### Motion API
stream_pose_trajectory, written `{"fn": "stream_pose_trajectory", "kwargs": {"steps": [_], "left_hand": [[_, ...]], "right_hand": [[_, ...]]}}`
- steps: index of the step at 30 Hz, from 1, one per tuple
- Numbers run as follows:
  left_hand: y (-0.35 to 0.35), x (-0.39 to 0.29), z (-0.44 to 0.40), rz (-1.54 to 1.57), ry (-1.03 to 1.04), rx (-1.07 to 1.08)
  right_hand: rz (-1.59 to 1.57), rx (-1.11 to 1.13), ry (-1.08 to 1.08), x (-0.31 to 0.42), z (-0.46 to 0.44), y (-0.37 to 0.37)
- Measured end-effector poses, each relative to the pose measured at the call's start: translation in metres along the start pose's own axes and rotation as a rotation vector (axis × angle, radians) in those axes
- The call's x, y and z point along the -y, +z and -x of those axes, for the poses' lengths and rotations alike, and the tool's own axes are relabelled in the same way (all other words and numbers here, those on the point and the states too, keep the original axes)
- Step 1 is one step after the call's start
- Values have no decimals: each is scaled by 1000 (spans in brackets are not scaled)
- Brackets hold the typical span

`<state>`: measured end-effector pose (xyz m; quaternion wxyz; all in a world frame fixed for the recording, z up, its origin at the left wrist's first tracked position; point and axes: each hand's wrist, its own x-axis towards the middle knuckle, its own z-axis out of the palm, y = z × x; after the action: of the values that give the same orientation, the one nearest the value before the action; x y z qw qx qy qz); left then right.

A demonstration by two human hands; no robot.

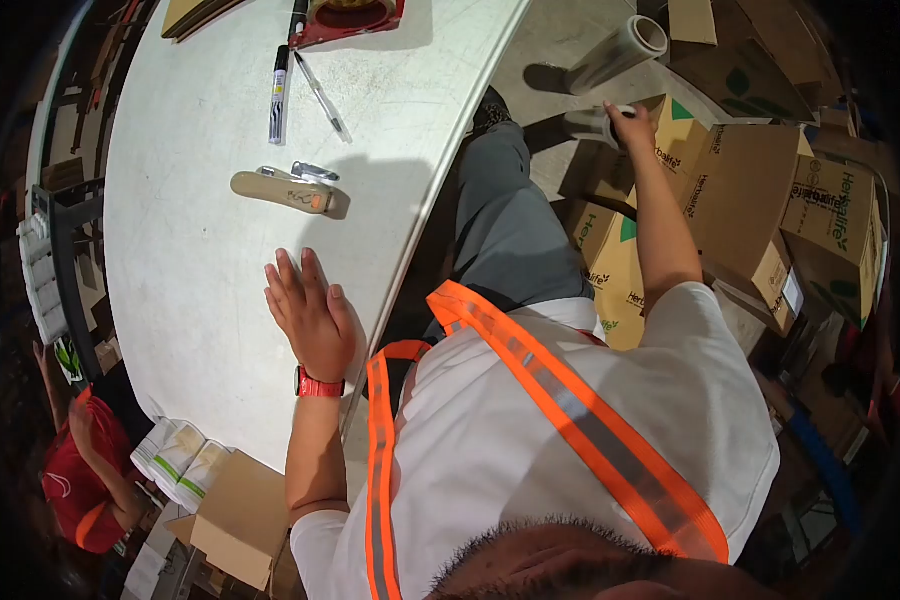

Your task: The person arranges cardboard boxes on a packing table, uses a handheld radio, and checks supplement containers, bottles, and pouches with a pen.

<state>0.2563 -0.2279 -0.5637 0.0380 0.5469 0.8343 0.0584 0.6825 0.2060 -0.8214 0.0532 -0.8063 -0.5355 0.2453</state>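
My left hand (310, 318) lies flat on the white table (200, 290), fingers stretched out, with nothing in it. Just beyond its fingertips is a tan-handled tool (280, 191), perhaps a box cutter, with a small shiny piece beside it. Down beside the table, my right hand (632, 128) has its fingers on the end of a roll of clear stretch film (588, 124). A second stretch film roll (618, 57) stands on the floor close by.
On the table lie a black marker (278, 95), a pen (320, 98) and a red tape dispenser (355, 22). Cardboard boxes (730, 190) crowd the floor at right. An open carton (240, 515) stands at lower left, near a person in a red shirt (90, 470).
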Motion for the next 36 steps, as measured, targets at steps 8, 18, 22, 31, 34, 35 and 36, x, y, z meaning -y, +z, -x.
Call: {"fn": "stream_pose_trajectory", "kwargs": {"steps": [8,18,22,31,34,35,36], "left_hand": [[1,3,2,-7,23,-3],[4,5,3,-11,0,-58],[4,8,6,-16,-6,-77],[12,15,12,6,30,-199],[8,16,11,23,15,-193],[8,15,14,32,14,-186],[11,11,18,50,18,-176]], "right_hand": [[-826,600,561,-24,54,12],[-1012,928,653,-18,64,115],[-1176,999,527,-49,78,37],[-914,1132,424,8,134,-10],[-765,1277,285,30,149,1],[-753,1336,252,28,145,-3],[-742,1314,152,23,144,-21]]}}
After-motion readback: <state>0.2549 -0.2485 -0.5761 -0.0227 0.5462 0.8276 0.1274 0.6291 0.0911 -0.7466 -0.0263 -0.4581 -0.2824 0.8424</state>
